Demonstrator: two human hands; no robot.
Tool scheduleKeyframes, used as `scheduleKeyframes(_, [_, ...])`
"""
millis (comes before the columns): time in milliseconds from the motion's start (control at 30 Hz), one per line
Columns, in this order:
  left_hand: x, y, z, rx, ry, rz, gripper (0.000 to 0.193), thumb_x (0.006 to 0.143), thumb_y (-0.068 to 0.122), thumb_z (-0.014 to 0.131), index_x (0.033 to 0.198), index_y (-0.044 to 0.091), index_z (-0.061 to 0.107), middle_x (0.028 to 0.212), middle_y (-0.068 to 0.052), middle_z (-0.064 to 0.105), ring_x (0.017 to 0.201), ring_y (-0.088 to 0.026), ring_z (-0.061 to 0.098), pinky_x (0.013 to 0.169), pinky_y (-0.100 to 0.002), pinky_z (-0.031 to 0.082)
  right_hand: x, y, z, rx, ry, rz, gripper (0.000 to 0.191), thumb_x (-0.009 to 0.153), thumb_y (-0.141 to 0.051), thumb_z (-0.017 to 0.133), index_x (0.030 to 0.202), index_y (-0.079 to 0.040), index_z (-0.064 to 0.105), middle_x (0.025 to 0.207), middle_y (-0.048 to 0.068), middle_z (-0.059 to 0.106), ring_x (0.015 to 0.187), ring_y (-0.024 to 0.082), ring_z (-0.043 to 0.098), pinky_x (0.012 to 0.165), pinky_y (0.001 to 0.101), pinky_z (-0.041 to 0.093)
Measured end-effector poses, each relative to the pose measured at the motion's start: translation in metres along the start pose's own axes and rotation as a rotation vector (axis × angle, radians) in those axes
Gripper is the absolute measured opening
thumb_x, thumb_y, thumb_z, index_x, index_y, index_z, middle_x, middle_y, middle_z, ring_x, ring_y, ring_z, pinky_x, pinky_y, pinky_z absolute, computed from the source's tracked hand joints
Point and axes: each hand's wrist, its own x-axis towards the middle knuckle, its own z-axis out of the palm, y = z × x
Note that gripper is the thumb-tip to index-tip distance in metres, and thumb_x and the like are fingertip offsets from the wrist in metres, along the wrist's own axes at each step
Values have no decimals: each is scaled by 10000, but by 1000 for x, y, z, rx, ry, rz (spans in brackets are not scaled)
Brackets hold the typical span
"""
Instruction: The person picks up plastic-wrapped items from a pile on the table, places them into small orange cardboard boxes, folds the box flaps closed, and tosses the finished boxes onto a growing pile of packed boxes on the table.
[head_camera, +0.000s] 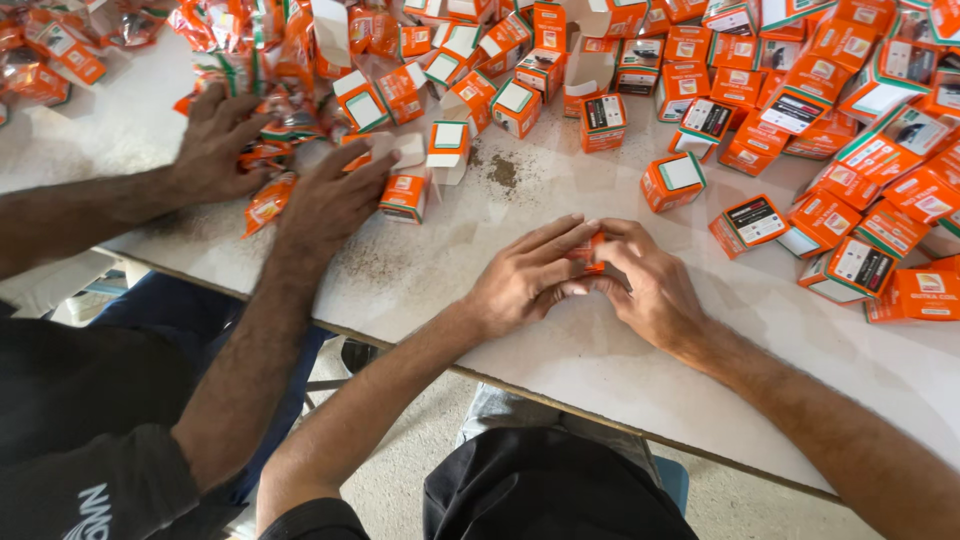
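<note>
My left hand (527, 275) and my right hand (648, 285) meet at the middle of the white table (560, 350). Between their fingertips they pinch a small orange carton (590, 252), mostly hidden by the fingers. Only a sliver of its orange side shows. Nearest loose cartons are an orange and white box (673, 181) just beyond my right hand and another (750, 224) to its right.
A co-worker on the left reaches with one hand (215, 145) and the other hand (335, 200) into orange foil sachets (268, 200) and cartons. Several orange cartons (860, 150) cover the far and right side. Brown powder (503, 172) is spilled near the middle. The table edge runs diagonally below my wrists.
</note>
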Motion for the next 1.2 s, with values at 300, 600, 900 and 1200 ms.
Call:
scheduleKeyframes(300, [-19, 0, -37, 460, 182, -40, 481, 941, 191, 782, 1368, 58, 605, 1487, -159, 574, 1481, -331, 468, 1318, -552, 331, 7, 19, -19, -335, 273, -133, 461, 882, 8, 794, 1298, -88, 617, 1465, 214, 455, 1326, 453, 510, 1076, 541, 473])
scheduleKeyframes(600, [45, -55, -28, 874, 161, -425, 204, 974, 128, 630, 1171, 78, 634, 1138, -98, 682, 1222, -272, 627, 1190, -561, 394, 5, 11, -3, -256, 104, -188, 664, 909, -186, 825, 1441, -30, 461, 1577, 240, 371, 1498, 469, 362, 1245, 583, 338])
scheduleKeyframes(900, [18, 13, -9, 322, 138, 50, 389, 818, 77, 657, 1190, -28, 612, 1223, -192, 658, 1205, -364, 637, 1099, -496, 492, 1, 13, -3, -66, -36, -12, 626, 871, -131, 768, 1412, 24, 493, 1314, 229, 638, 1227, 391, 618, 1033, 462, 510])
scheduleKeyframes(1200, [-63, -22, -97, 1032, 13, -469, 642, 826, 64, 652, 1440, -35, 491, 1541, -268, 437, 1432, -431, 458, 1157, -534, 443, 5, 5, -2, 45, -85, 79, 558, 900, -215, 768, 1352, 5, 525, 1218, 179, 689, 1089, 347, 695, 901, 421, 557])
